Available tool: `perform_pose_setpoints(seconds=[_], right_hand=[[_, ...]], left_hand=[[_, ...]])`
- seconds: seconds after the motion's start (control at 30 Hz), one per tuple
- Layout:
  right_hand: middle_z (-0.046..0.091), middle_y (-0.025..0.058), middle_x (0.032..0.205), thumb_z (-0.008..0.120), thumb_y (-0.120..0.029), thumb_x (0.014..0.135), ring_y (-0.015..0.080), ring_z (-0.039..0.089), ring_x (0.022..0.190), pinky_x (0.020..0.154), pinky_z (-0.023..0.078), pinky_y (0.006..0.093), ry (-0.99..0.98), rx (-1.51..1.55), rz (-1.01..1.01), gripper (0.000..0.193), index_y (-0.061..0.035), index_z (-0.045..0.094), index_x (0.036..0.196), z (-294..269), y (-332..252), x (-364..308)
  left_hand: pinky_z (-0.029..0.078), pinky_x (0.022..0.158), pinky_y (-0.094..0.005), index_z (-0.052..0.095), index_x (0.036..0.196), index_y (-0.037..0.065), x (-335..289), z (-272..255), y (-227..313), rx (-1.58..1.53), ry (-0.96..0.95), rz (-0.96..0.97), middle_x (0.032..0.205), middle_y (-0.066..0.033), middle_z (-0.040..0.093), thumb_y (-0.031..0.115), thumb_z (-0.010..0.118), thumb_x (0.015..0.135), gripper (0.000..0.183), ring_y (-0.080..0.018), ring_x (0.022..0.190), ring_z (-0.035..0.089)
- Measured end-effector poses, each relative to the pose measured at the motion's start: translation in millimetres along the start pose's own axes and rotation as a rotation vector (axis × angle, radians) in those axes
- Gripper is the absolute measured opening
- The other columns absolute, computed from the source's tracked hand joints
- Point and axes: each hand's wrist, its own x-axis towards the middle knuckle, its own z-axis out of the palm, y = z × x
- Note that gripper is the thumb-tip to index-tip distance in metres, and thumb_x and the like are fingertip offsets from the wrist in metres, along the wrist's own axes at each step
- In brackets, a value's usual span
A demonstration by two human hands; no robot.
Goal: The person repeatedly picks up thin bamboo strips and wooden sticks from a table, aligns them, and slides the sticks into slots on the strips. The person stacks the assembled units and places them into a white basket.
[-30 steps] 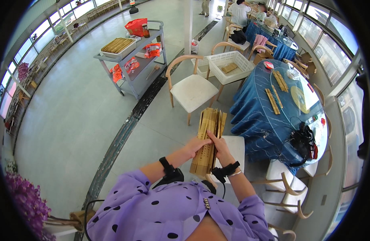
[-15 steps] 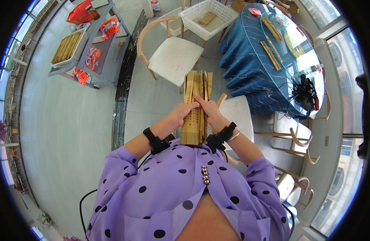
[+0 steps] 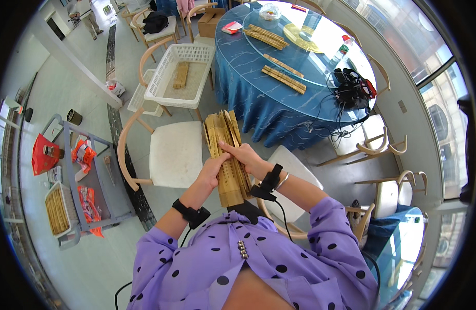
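In front of my waist I hold a bundle of long, flat, tan bamboo-like slips (image 3: 230, 188) with dark marks printed on the top face. It stands out lengthwise from my body, and its far ends fan apart slightly. My left hand (image 3: 212, 169) grips it from the left side, with the thumb on top. Around the right side closes my right hand (image 3: 247, 158), its thumb also laid across the top, near the left one. The fingers under the bundle are hidden. Black bands with small boxes sit on both wrists.
Ahead stands a white chair (image 3: 175, 155), with a white plastic basket (image 3: 150, 92) beyond it holding one similar bundle (image 3: 181, 75). A round blue-clothed table (image 3: 238, 85) bears more bundles (image 3: 283, 80) and black cables (image 3: 351, 88). To the left is a grey trolley (image 3: 111, 191).
My view has turned right and ahead, so the table and basket show more centrally and the trolley lower left. Both hands still hold the bundle, which now tilts slightly left.
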Motion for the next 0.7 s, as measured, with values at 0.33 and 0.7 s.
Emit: perform_pose_setpoints(seconds=[0.33,0.7], right_hand=[[0.069,0.0076,0.08,0.082,-0.045,0.081,0.0136,0.066,0.067,0.059,0.054,0.0296,0.146,-0.072,-0.11,0.052,0.005,0.071,0.089,-90.3,-172.9,116.7],[0.069,0.0079,0.084,0.078,-0.055,0.08,0.0145,0.066,0.068,0.057,0.052,0.0275,0.223,-0.203,-0.084,0.06,0.0027,0.072,0.093,-192.8,-291.3,281.1]], left_hand=[[0.057,0.09,-0.0385,0.058,0.124,0.001,191.1,88.9,122.6,0.015,-0.157,-0.018,0.113,-0.0096,0.068,0.024,0.064,0.095,0.037,-0.0223,0.101,0.068],[0.057,0.081,-0.0367,0.059,0.121,0.004,392.0,166.5,208.3,-0.027,-0.16,-0.08,0.106,-0.0069,0.068,0.019,0.07,0.089,0.037,-0.0213,0.094,0.068]])
